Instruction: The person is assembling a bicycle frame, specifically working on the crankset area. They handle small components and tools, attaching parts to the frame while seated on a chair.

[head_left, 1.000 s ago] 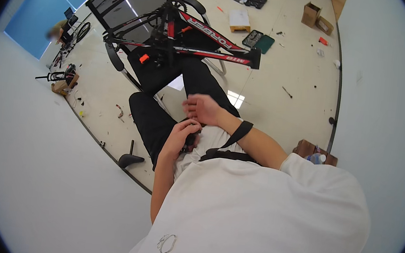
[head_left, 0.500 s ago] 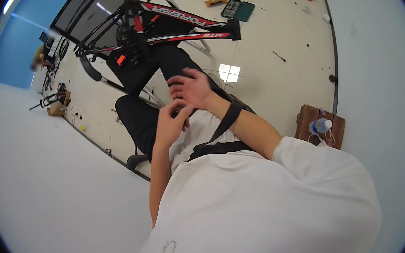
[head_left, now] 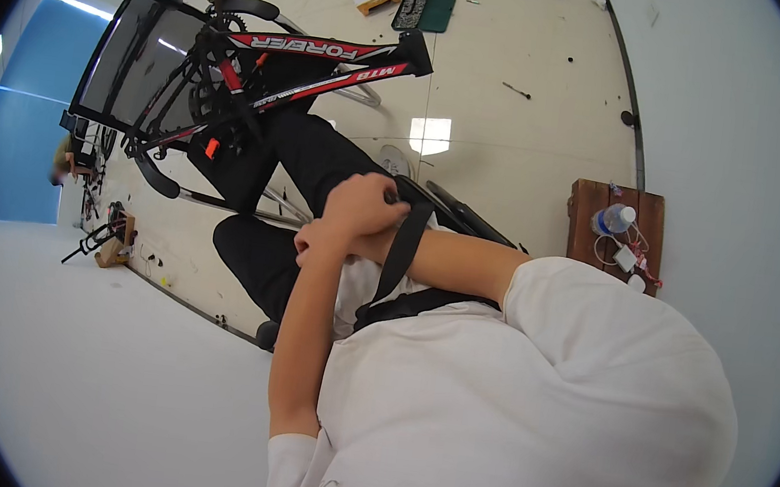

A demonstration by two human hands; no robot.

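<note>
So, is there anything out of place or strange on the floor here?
Yes. The red and black bicycle frame lies on its side on the floor, not standing. Small bits are scattered over that floor. Both hands, left hand and right hand, are at a black strap.

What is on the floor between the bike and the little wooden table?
In the head view, bare beige floor with a bright light reflection.

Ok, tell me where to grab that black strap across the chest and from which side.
Grip the black strap on its flat stretch just below the right hand, probably from the left hand's side, pinching its two faces. There it runs taut and bare down the white shirt; lower down it lies tight against the chest, leaving little room for fingers.
</note>
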